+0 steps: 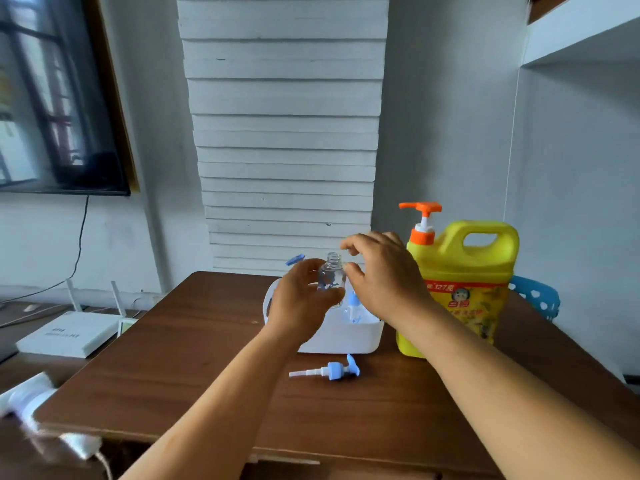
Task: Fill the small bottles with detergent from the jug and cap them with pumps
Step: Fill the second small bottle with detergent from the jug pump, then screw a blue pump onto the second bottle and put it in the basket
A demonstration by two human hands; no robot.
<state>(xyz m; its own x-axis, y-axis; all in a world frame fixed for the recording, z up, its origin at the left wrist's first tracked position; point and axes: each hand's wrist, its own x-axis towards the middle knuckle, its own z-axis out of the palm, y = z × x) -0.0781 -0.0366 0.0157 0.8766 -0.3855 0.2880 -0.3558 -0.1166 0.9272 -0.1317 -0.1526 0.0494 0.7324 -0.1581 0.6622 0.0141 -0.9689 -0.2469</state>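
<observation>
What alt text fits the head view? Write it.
A left hand holds an uncapped clear bottle above a white bin; the right hand hovers beside it. A pump lies on the table, beside a yellow jug.

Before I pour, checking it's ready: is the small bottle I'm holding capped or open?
Open. The small bottle in the left hand shows bare neck threads; a pump lies on the table.

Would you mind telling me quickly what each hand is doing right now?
Left hand: closed around the small clear bottle, which has no pump on.
Right hand: open, fingers loosely curled beside the bottle's neck, holding nothing.
</observation>
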